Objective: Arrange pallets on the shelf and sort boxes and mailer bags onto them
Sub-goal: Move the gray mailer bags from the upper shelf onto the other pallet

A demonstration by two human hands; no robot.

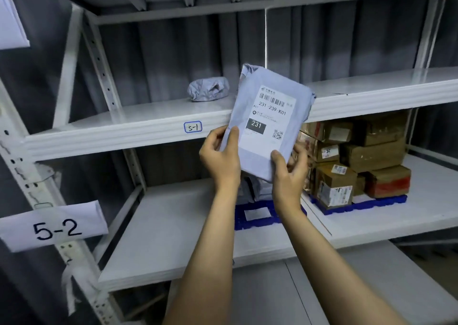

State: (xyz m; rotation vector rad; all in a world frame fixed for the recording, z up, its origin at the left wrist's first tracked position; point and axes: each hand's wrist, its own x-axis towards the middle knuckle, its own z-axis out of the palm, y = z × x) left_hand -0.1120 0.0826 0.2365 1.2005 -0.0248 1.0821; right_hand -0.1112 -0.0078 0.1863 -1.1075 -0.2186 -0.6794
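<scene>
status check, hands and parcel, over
Left hand and right hand grip mailer bag, label facing camera. Boxes stacked on blue pallet, right. Crumpled bag on upper shelf.

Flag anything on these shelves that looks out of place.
One crumpled mailer bag lies alone on the upper shelf, straight on the board with no pallet under it, while the boxes below sit stacked on a blue pallet. The mailer gripped by the left hand and right hand looks intact.

boxes (357,161) on pallet (359,206), right of mailer bag (267,123)
</scene>
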